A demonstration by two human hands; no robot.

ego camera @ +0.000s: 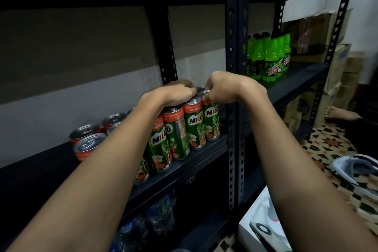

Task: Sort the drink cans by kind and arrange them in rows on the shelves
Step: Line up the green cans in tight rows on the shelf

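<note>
Green-and-red Milo cans are standing upright in a tight cluster on the dark metal shelf, near its right end beside the perforated upright post. Both hands are reaching over the can tops. Left hand is lying across the tops of the rear and middle cans, fingers curled down over them; whether it is gripping one can or only pressing on several cannot be told. Right hand is curling its fingers onto the rim of the rightmost can, thumb at the near edge of the lid, pinching it.

Red cans, shorter, are sitting to the left on the same shelf, apart from the Milo group, silver lids facing up. Green Mountain Dew bottles are standing in rows on the adjoining shelf to the right. Clear water bottles are lying on the shelf below. Cardboard boxes are stacked behind the bottles.
</note>
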